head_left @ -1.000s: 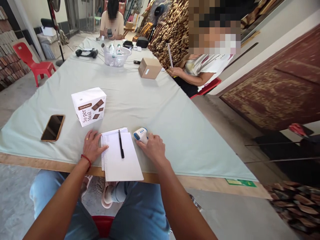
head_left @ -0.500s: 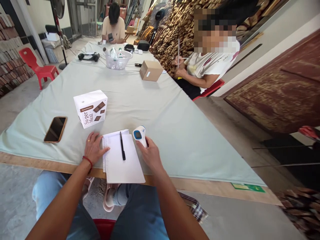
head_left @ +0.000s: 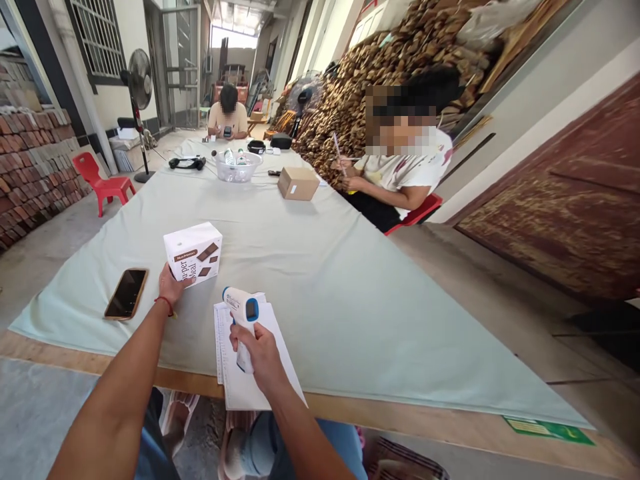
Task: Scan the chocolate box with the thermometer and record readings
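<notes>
My right hand [head_left: 263, 353] is wrapped round the handle of a white and blue infrared thermometer [head_left: 240, 305], held over the papers with its nose pointing to the left, toward the white box side. My left hand [head_left: 171, 288] grips the lower left corner of a white "Super Meal" box [head_left: 200, 245], thumb across its printed front; the fingers behind the corner are partly hidden. Under the thermometer lie a white notebook and sheets [head_left: 280, 377] at the table's near edge. The black pen is hidden from view. Left of my left hand lies a phone [head_left: 126, 294], screen up.
Farther along the cloth-covered table [head_left: 380, 327] stand a brown carton [head_left: 299, 183] and a clear basin [head_left: 236, 172] of bottles. A person [head_left: 400, 167] sits at the right side, another [head_left: 227, 120] at the far end. A red chair [head_left: 103, 180] stands left.
My left hand has moved from the notebook to the box and taken hold of it. My right hand has swung the thermometer left over the papers and turned it. The view has tilted up.
</notes>
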The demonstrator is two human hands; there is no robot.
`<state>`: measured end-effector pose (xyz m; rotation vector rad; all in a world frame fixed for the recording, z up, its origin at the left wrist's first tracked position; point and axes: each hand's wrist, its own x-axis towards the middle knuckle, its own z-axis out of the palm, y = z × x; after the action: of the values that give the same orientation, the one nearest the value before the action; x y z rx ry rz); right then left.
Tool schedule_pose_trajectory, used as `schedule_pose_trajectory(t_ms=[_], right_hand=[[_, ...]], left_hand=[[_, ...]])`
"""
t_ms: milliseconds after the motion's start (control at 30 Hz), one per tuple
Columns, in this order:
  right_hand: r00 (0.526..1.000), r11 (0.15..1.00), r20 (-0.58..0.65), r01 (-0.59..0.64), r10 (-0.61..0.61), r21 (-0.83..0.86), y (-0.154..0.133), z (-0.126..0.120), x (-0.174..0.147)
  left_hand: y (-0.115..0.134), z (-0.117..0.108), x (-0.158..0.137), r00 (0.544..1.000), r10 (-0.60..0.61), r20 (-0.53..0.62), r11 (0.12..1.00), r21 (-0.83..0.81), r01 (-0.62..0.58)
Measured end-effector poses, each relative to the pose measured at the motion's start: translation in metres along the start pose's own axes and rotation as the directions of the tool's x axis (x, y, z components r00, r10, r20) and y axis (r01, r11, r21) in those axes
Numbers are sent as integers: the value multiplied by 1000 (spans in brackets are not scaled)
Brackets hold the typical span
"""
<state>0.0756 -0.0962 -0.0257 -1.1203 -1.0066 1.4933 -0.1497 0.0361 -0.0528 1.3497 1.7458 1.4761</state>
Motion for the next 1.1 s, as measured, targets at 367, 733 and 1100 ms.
schedule_pose_trajectory(t_ms=[367, 733, 1100], right_hand=[[999, 996, -10, 37, -38, -79, -12, -12, -31], [1000, 989, 4, 1, 0, -150, 13, 17, -46], [1000, 985, -18, 19, -22, -173, 24, 21, -34]], left_hand=[[25, -23, -93, 984, -164, 63, 932, -316, 176], [13, -29, -124, 990, -43, 132, 989, -137, 61], [20, -31, -128, 983, 4, 181, 992, -126, 19]])
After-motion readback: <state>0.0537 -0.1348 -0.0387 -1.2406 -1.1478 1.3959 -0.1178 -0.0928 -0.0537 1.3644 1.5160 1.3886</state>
